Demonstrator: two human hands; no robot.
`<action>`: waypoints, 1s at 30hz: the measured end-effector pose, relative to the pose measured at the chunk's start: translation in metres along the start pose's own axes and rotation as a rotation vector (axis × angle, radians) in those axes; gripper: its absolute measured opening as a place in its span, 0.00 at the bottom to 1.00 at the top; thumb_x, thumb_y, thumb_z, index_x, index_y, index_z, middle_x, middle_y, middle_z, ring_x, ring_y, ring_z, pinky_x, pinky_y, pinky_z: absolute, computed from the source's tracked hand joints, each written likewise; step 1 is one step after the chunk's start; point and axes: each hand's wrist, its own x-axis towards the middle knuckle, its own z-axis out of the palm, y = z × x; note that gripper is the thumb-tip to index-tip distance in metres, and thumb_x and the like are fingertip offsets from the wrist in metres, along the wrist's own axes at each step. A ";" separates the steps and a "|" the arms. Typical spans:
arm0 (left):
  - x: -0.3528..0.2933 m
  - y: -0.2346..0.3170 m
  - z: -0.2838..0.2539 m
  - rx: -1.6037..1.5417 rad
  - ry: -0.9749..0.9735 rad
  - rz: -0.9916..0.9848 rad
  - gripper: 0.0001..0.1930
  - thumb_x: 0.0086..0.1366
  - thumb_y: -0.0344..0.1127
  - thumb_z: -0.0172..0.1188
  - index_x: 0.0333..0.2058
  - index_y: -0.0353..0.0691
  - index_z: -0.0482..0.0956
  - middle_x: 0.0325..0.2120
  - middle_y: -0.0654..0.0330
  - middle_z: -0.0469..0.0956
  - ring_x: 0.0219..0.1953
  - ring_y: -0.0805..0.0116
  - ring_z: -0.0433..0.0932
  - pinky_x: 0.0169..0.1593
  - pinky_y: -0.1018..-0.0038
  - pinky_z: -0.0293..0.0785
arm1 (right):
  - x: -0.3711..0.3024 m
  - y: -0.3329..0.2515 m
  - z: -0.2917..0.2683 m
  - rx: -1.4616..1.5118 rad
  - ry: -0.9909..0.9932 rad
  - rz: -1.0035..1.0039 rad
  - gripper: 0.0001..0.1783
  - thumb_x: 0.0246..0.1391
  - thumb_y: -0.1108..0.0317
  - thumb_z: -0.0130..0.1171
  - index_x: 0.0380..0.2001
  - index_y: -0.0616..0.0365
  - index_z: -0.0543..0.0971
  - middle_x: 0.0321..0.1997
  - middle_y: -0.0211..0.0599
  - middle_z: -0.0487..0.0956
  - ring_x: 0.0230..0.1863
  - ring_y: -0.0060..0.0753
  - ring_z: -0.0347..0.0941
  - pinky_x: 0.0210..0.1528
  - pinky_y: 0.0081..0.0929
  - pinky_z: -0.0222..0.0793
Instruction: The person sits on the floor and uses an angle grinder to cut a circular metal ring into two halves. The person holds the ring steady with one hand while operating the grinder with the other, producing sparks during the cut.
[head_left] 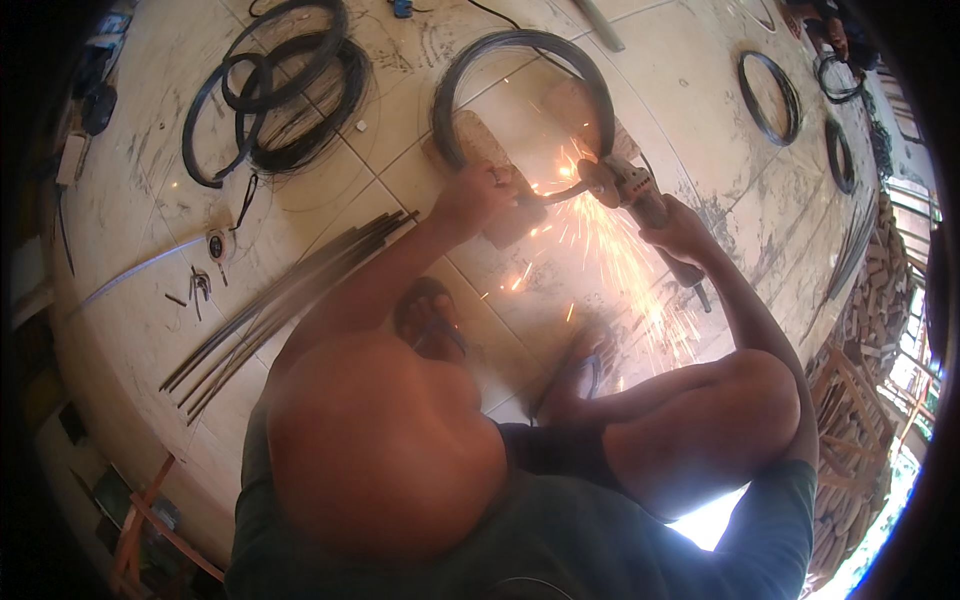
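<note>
My right hand point(680, 235) is wrapped round the body of an angle grinder point(638, 192). The grinder's disc point(598, 184) meets the near side of a dark coil of wire or thin rod point(520, 38), and orange sparks point(625, 255) spray down toward my feet. Left of the disc, my left hand point(478, 198) is closed on the coil, pressing it near a wooden block point(487, 140); some of its fingertips are hard to make out. The coil lies across that block and another board behind it. My sandalled feet rest on the floor close below.
More black coils point(310, 95) lie at the far left, with others point(770, 98) at the right. Several straight rods point(290, 300) lie beside my left forearm. A tape measure point(217, 243) with its blade pulled out lies farther left. Stacked wood point(860, 400) stands at the right edge.
</note>
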 end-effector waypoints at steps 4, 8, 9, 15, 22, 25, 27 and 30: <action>0.002 0.001 0.001 0.013 0.015 0.018 0.12 0.55 0.36 0.73 0.37 0.40 0.87 0.36 0.62 0.80 0.46 0.59 0.78 0.52 0.61 0.76 | -0.003 0.009 -0.002 -0.017 -0.006 -0.015 0.38 0.41 0.50 0.72 0.51 0.65 0.75 0.43 0.59 0.83 0.46 0.57 0.81 0.48 0.46 0.75; 0.001 0.001 0.001 0.027 0.021 0.010 0.12 0.55 0.37 0.73 0.37 0.40 0.87 0.36 0.62 0.80 0.46 0.59 0.78 0.53 0.61 0.76 | -0.006 0.003 0.000 -0.007 0.001 -0.016 0.38 0.42 0.51 0.72 0.52 0.65 0.75 0.43 0.60 0.83 0.47 0.59 0.81 0.49 0.46 0.76; 0.000 0.001 0.001 0.015 0.032 -0.002 0.12 0.55 0.37 0.73 0.37 0.40 0.87 0.36 0.62 0.80 0.46 0.59 0.78 0.52 0.62 0.76 | -0.004 0.004 0.000 -0.013 0.002 -0.017 0.38 0.42 0.51 0.72 0.52 0.65 0.75 0.44 0.60 0.83 0.46 0.59 0.81 0.49 0.46 0.76; 0.003 0.003 -0.003 -0.002 0.028 0.007 0.12 0.54 0.36 0.73 0.37 0.39 0.87 0.36 0.62 0.80 0.45 0.59 0.78 0.51 0.62 0.77 | -0.005 -0.001 -0.001 -0.004 0.002 -0.023 0.38 0.41 0.52 0.73 0.53 0.65 0.75 0.45 0.60 0.83 0.46 0.60 0.82 0.50 0.46 0.76; 0.007 0.004 -0.010 0.083 0.018 0.120 0.12 0.54 0.36 0.73 0.37 0.39 0.87 0.35 0.62 0.80 0.43 0.60 0.77 0.50 0.63 0.77 | -0.005 -0.006 -0.002 0.007 0.041 -0.020 0.36 0.43 0.53 0.73 0.51 0.64 0.75 0.42 0.57 0.83 0.45 0.57 0.82 0.48 0.45 0.76; 0.004 0.002 -0.004 -0.018 0.044 0.035 0.12 0.54 0.36 0.73 0.37 0.39 0.88 0.35 0.62 0.80 0.43 0.60 0.77 0.50 0.63 0.77 | -0.002 -0.005 -0.002 0.034 0.042 -0.022 0.33 0.45 0.56 0.73 0.52 0.63 0.75 0.41 0.53 0.84 0.42 0.50 0.82 0.46 0.44 0.76; 0.004 0.001 -0.002 -0.016 0.045 0.027 0.12 0.54 0.36 0.73 0.37 0.39 0.88 0.35 0.62 0.80 0.43 0.60 0.77 0.50 0.63 0.77 | 0.000 0.003 -0.002 0.093 0.055 -0.039 0.32 0.47 0.59 0.72 0.53 0.64 0.75 0.40 0.47 0.84 0.41 0.43 0.82 0.45 0.40 0.77; 0.003 0.001 -0.001 -0.028 0.055 0.020 0.12 0.54 0.36 0.73 0.37 0.40 0.88 0.35 0.62 0.80 0.43 0.59 0.77 0.50 0.63 0.76 | 0.001 0.013 -0.009 0.298 0.051 0.003 0.32 0.48 0.57 0.73 0.53 0.64 0.77 0.41 0.48 0.84 0.41 0.44 0.83 0.46 0.41 0.78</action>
